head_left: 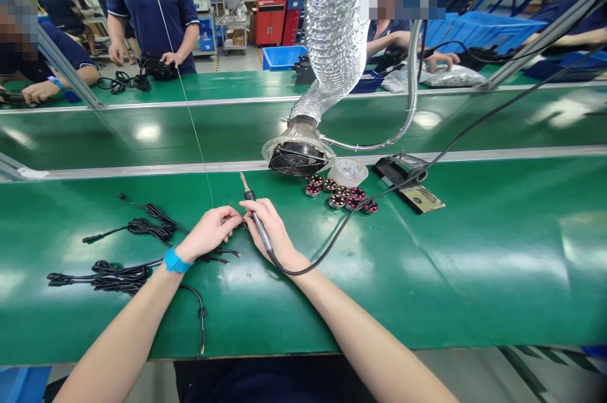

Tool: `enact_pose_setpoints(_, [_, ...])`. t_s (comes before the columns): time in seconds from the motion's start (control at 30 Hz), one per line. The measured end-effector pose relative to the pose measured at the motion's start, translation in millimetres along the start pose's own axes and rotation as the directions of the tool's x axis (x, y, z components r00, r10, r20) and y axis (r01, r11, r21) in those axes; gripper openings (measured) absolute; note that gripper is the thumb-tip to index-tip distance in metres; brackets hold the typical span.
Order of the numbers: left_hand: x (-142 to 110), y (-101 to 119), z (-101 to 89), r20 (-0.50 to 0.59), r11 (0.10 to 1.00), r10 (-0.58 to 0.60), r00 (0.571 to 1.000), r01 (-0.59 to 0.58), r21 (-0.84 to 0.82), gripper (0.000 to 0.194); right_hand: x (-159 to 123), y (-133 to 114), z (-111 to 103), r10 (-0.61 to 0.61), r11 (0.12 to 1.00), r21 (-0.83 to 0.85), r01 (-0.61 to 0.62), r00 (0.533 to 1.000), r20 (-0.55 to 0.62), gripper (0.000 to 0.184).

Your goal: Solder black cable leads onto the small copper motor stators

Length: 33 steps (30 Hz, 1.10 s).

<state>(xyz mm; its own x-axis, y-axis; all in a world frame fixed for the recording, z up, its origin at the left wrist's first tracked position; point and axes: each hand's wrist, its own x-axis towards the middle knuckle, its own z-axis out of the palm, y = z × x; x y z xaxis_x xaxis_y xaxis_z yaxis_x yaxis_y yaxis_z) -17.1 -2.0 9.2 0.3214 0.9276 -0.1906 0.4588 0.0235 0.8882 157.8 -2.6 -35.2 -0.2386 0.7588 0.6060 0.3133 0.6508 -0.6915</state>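
Observation:
My right hand (272, 229) is wrapped round the grey handle of a soldering iron (260, 228). The iron's bare tip points up and away from me, and its black cord trails off to the right. Fingertips of my left hand (214, 229), which wears a blue wristband (175, 261), are pinched together close to the right fingertips. Something tiny and yellowish shows between the two hands, too small to name. Several black cables (150, 226) lie coiled to the left, some of their stripped ends beneath my left hand. Another cable end (203, 333) with bare coloured wires points towards me.
A fume extractor (298, 156) on a silver duct hangs over the bench. Beneath it sit several small round motor parts (353, 199) and a roll of clear tape (348, 172). A soldering iron stand (410, 185) stands right. A thin solder-like strand (192, 118) hangs down. Co-workers (152, 17) work opposite.

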Motion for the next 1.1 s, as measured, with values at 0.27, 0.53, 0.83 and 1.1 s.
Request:
enact_pose_setpoints(0.27, [1.6,-2.3,2.4,0.005,0.998,-0.022,1.000,0.022,-0.058,0.036,-2.1,-2.6,0.0,0.021,0.999,0.024,-0.021,1.000,0.010,0.035])
enact_pose_setpoints(0.53, [3.0,-6.5,1.4,0.004,0.985,-0.099,0.995,0.098,-0.142,0.032,0.7,-11.6,-12.0,0.101,0.995,0.034,-0.098,0.988,-0.116,0.026])
enact_pose_setpoints(0.83, [3.8,-5.3,1.0,0.000,0.979,-0.124,0.992,0.122,-0.165,0.033,-6.8,-13.6,-24.4,0.229,0.973,0.095,-0.211,0.932,-0.281,0.026])
enact_pose_setpoints(1.1, [5.6,-8.9,1.2,-0.011,0.978,-0.121,0.993,0.117,-0.172,0.032,-9.6,-17.9,-24.9,0.198,0.977,0.120,-0.174,0.950,-0.241,0.027])
